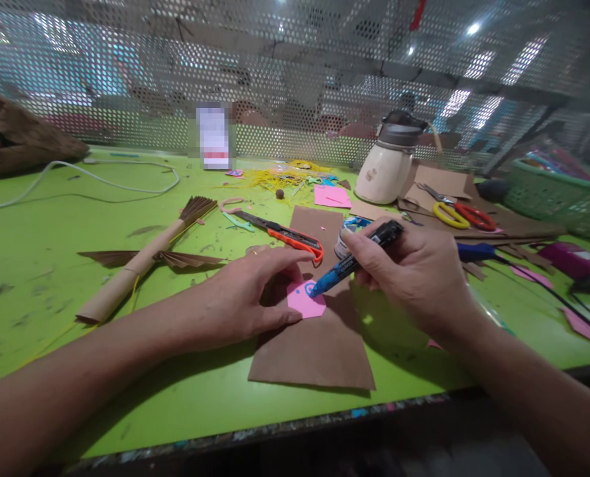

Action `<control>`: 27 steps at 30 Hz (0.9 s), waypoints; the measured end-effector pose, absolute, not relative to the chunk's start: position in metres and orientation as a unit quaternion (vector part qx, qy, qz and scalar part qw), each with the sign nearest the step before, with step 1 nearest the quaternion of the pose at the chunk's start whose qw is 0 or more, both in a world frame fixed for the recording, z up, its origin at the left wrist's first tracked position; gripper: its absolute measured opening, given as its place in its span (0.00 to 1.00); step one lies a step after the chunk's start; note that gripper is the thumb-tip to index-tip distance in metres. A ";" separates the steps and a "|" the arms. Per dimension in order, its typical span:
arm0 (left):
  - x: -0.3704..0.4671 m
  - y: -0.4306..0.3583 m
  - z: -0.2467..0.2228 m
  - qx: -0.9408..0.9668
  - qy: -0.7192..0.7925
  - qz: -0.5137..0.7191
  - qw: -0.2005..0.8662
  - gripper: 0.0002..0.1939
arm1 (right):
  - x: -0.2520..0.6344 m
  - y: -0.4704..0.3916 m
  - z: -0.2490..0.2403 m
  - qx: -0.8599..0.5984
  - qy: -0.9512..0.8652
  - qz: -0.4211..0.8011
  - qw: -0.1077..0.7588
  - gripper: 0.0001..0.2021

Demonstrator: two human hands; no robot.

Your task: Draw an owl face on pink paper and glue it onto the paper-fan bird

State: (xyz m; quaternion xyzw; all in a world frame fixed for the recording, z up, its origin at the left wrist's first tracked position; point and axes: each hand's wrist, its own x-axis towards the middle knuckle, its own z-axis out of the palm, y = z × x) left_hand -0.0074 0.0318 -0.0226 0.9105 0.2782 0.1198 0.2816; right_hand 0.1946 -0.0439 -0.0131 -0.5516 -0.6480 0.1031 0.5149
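My right hand (409, 275) is closed round a blue marker pen (342, 268) with a black barrel. Its tip touches a small pink paper piece (309, 306) with cut corners, beside blue marks on it. My left hand (245, 291) pinches the left edge of that piece, thumb at the near side and fingers at the far side. Beneath lies a brown paper shape (315, 361), wide at the near end. An orange utility knife (295, 238) rests just beyond my left fingers. Partly hidden behind my right hand stands a small container with blue on its rim (343, 242).
On the left lies a brown paper tube with pleated paper (130, 271). Farther back are yellow shreds (275, 179), a pink pad (332, 196) and a cream jug (384, 165). Scissors (457, 211), a green basket (553, 192) and cables (548, 281) occupy the right.
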 end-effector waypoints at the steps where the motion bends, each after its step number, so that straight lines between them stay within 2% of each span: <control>1: -0.007 0.032 -0.023 0.910 0.277 0.123 0.282 0.23 | 0.195 -0.044 -0.013 -0.553 -0.644 0.104 0.519 0.15; 9: -0.008 0.031 -0.022 0.906 0.280 0.123 0.293 0.25 | 0.194 -0.043 -0.013 -0.559 -0.633 0.114 0.523 0.14; 17: -0.008 0.032 -0.022 0.909 0.272 0.125 0.290 0.23 | 0.195 -0.042 -0.013 -0.560 -0.647 0.112 0.506 0.17; 27: -0.008 0.032 -0.024 0.907 0.273 0.133 0.291 0.26 | 0.200 -0.042 -0.013 -0.573 -0.621 0.054 0.532 0.14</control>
